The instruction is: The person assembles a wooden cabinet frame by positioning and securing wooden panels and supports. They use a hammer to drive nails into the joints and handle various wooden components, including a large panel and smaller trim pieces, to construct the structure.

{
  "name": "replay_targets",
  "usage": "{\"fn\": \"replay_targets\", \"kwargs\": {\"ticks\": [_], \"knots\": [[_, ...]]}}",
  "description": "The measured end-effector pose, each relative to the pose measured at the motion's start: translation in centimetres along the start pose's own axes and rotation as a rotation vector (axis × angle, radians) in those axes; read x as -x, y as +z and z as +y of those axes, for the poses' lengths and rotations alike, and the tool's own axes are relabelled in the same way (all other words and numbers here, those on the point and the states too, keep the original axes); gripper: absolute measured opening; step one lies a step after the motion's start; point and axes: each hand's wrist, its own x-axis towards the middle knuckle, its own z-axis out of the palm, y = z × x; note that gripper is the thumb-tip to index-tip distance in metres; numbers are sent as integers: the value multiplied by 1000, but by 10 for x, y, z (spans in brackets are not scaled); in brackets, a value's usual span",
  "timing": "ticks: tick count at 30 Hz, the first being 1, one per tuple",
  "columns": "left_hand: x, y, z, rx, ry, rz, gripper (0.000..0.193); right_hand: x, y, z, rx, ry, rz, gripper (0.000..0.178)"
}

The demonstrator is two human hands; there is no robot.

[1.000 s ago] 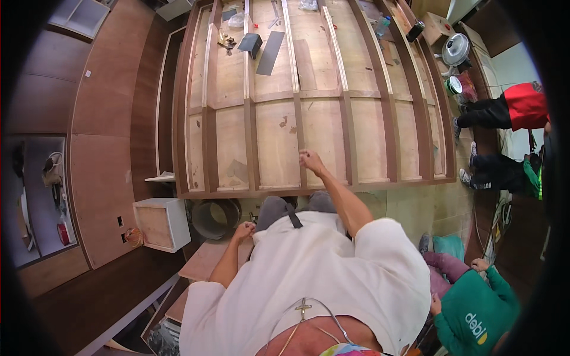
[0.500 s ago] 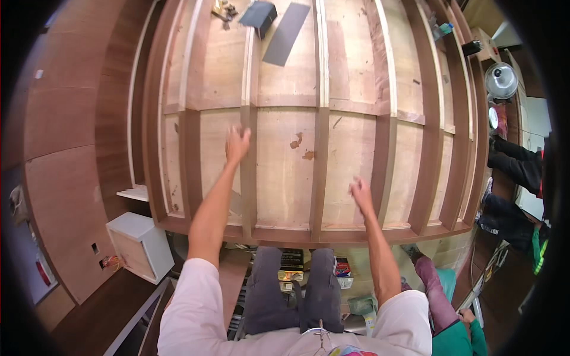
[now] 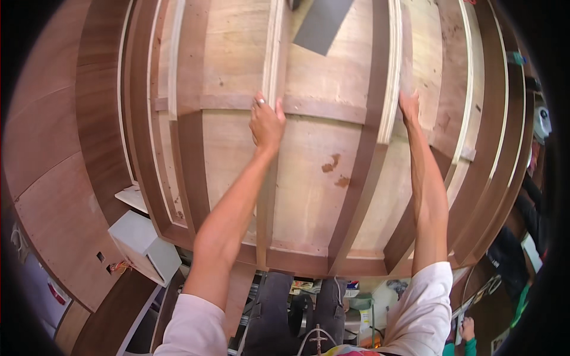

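Observation:
A large brown wooden frame [image 3: 297, 261] with long slats lies in front of me, backed by pale plywood panels [image 3: 309, 196]. My left hand [image 3: 267, 123] is closed around the pale-edged wooden slat [image 3: 274, 41] left of the middle, its thumb on the right side. Farther right, my right hand [image 3: 409, 107] is closed at the side of another wooden slat [image 3: 389, 71]; some of its fingers are hidden. Between the two slats, a grey flat strip [image 3: 323, 24] rests on the plywood near the far edge of view.
A white box-like unit [image 3: 145, 246] stands to the left, beside loose wires [image 3: 120, 266] at a wood panel [image 3: 53, 219]. At lower right shows another person's hand [image 3: 467, 327] with a green sleeve. A clear jug-like object [image 3: 541, 123] is at the right rim.
Both my hands have moved forward from above the near panels and taken hold of slats. My view has shifted closer over the frame, and the dark block near the strip has mostly left the picture.

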Motion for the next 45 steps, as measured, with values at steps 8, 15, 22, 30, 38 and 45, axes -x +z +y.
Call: {"fn": "replay_targets", "kwargs": {"ticks": [8,15,22,30,38,45], "knots": [[-5,-8,2,83,-40,-55,53,2,-65,-25,-314,-197,-253,43],[-1,-1,-11,59,-55,-81,53,145,-174,-47,-310,-118,-5,41],[-4,-8,-2,169,-44,-92,49,373,-146,-24,-318,13,-26,36],[9,-25,-49,583,-20,-59,63,524,-87,-32,-387,58,-233,43],[248,-226,-175,1306,-159,-452,48,585,-95,-70,-386,-148,-584,45],[427,-319,-259,1460,-795,169,41,738,-43,-87,-103,-392,-1349,35]]}}
